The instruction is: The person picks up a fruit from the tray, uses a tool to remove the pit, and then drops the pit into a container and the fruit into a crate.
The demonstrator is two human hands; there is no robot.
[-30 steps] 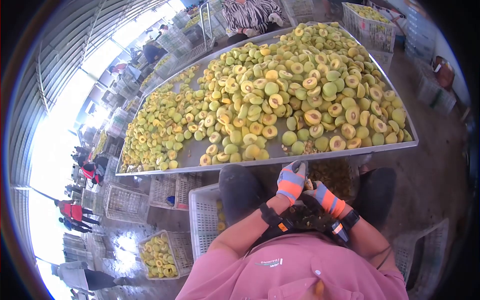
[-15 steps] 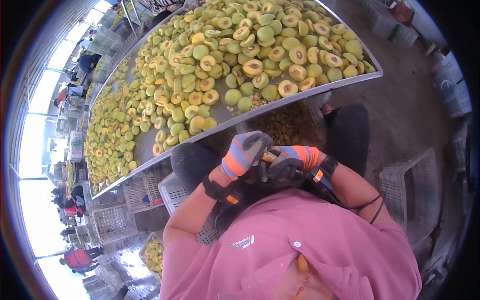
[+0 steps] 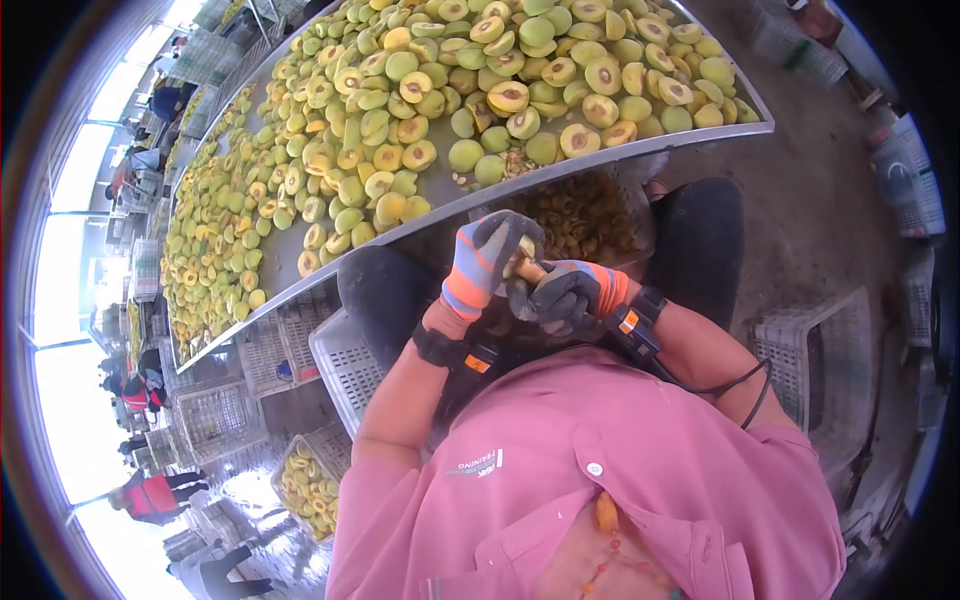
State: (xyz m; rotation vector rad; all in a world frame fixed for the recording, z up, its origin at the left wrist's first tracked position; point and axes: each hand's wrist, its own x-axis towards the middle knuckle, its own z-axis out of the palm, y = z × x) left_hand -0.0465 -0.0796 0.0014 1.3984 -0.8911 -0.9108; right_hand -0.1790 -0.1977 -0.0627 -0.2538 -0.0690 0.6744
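Note:
My left hand point(image 3: 497, 255), in a grey-palmed glove with orange and lilac stripes, is closed around a small yellowish piece of fruit point(image 3: 525, 246), mostly covered by the fingers. Beside it, my right hand point(image 3: 566, 296), gloved alike, grips a tool with a short tan, wooden-looking handle point(image 3: 531, 270); its working end is hidden. Both hands meet above my lap, just below the metal table's near edge point(image 3: 450, 208). A big heap of halved yellow-green stone fruit point(image 3: 400, 130), like apricots, many with pits showing, covers the table.
Under the table edge stands a bin of brownish scraps point(image 3: 585, 215). A white crate point(image 3: 345, 370) is by my left leg, and a crate of fruit halves point(image 3: 310, 485) lies behind it. A grey crate point(image 3: 825, 370) sits at right. Other people work far left.
Both hands have risen slightly toward the table edge, the left turning so that the yellowish piece shows at its fingertips. The view has shifted a little.

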